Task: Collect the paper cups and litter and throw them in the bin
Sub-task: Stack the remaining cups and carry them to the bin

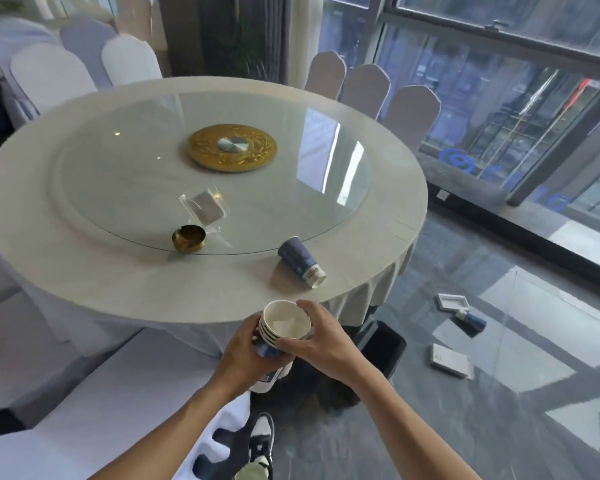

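I hold a stack of nested blue paper cups (284, 323) just below the near edge of the round table (118, 282). My left hand (246, 351) wraps the stack's side and my right hand (321, 344) grips its rim from the right. A scrap of white paper lies inside the top cup. One more blue paper cup (301, 262) lies on its side on the tablecloth, near the table's right front edge. A black bin (383, 344) stands on the floor beside the table, to the right of my hands. Another blue cup (471, 320) lies on the floor further right.
A glass turntable (291, 188) carries a gold centre disc (232, 147), a clear acrylic card stand (205, 206) and a brass ashtray (189, 238). White-covered chairs (409, 109) ring the table. Flat white boxes (449, 360) litter the grey floor. Windows stand on the right.
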### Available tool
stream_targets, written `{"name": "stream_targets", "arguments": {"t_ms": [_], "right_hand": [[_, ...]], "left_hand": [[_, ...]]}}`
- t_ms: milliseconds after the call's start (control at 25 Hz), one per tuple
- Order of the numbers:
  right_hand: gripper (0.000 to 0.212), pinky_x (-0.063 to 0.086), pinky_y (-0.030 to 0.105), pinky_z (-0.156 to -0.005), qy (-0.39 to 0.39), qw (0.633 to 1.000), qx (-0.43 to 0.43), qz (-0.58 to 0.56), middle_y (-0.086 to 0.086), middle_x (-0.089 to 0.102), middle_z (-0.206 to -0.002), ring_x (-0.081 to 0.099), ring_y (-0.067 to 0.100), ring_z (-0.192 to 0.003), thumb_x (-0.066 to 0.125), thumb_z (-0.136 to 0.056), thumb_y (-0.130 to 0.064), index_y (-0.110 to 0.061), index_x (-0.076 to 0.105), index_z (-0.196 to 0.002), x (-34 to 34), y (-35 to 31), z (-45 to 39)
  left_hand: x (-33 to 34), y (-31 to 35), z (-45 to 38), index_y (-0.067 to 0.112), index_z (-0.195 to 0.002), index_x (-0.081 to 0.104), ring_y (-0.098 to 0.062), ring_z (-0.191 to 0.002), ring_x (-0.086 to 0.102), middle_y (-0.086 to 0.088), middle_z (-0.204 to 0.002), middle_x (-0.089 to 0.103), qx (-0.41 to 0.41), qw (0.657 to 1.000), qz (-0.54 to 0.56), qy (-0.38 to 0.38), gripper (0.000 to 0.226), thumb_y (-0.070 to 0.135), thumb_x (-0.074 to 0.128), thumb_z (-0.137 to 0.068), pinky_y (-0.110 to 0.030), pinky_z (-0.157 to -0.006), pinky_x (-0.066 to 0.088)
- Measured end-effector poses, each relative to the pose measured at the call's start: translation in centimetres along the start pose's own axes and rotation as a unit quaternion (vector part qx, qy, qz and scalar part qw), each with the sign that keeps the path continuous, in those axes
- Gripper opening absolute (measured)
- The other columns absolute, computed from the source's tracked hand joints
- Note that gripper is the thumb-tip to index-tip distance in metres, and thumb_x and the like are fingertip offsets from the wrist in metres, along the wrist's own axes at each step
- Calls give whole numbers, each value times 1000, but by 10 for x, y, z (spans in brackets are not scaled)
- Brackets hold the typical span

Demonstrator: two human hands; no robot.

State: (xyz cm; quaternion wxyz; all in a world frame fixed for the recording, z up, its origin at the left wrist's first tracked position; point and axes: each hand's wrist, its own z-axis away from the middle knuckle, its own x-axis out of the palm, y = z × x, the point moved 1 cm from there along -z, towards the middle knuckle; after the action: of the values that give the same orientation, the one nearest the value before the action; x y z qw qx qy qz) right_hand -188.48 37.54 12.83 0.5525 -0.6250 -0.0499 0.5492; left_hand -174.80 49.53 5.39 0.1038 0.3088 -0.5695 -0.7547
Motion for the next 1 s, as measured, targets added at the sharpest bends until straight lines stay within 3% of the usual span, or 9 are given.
{"name": "stream_targets", "arguments": {"t_ms": [120,200,280,440,600,720,840,1000], "right_hand": [[81,49,26,-97,-1,1000,8,-13,-16,58,-127,56,0,-114,80,-66,-64,-33,52,-135,-14,3,-64],[62,46,12,-86,-9,998,25,-53,-25,57,-112,57,-8,-104,88,-71,-47,-35,54,-121,-23,3,-104],[59,46,8,-79,-19,997,37,-65,-25,57,-108,58,-8,-99,89,-75,-35,-34,52,-121,-33,1,-137],[64,56,30,-92,-25,992,58,-110,-7,67,-118,67,9,-105,84,-81,-43,-23,56,-134,-46,10,-204],[48,56,19,-80,41,985,104,-130,1,69,-121,68,9,-103,69,-93,-47,-17,60,-129,-46,41,-255],[57,51,33,-90,59,985,158,-20,5,59,-130,60,21,-112,66,-94,-43,-11,51,-140,-36,74,-279],[53,50,37,-81,-19,984,164,67,1,48,-117,57,24,-100,69,-89,-36,-12,49,-131,-22,99,-285],[51,49,40,-91,-41,979,150,131,7,55,-124,54,28,-111,69,-88,-35,-13,50,-131,-12,126,-290]], "left_hand": [[4,1,-62,38,-128,56,-4,-102,70,14,-115,72,-2,1000,27,-4,82,40,98,-58,-24,-81,59],[4,3,-101,37,-128,56,-5,-102,70,14,-116,72,-12,1000,28,2,87,53,94,-52,-28,-82,60],[1,6,-133,37,-126,57,-6,-101,70,12,-115,73,-17,999,33,8,87,58,92,-49,-32,-84,60],[-11,6,-187,41,-123,59,-1,-101,69,13,-113,74,-43,998,35,-4,79,46,99,-55,-27,-83,58],[-17,3,-217,40,-128,57,3,-107,66,18,-119,71,-39,999,28,10,82,43,99,-58,-14,-84,52],[-19,3,-225,41,-131,55,9,-108,64,19,-121,70,-43,998,24,25,82,33,100,-62,-3,-81,47],[-21,4,-230,45,-128,54,-1,-111,67,17,-122,70,-51,997,26,46,81,41,96,-60,-4,-82,47],[-22,4,-237,45,-127,54,-6,-110,68,18,-121,70,-62,995,29,70,82,52,93,-55,-17,-86,53]]}}
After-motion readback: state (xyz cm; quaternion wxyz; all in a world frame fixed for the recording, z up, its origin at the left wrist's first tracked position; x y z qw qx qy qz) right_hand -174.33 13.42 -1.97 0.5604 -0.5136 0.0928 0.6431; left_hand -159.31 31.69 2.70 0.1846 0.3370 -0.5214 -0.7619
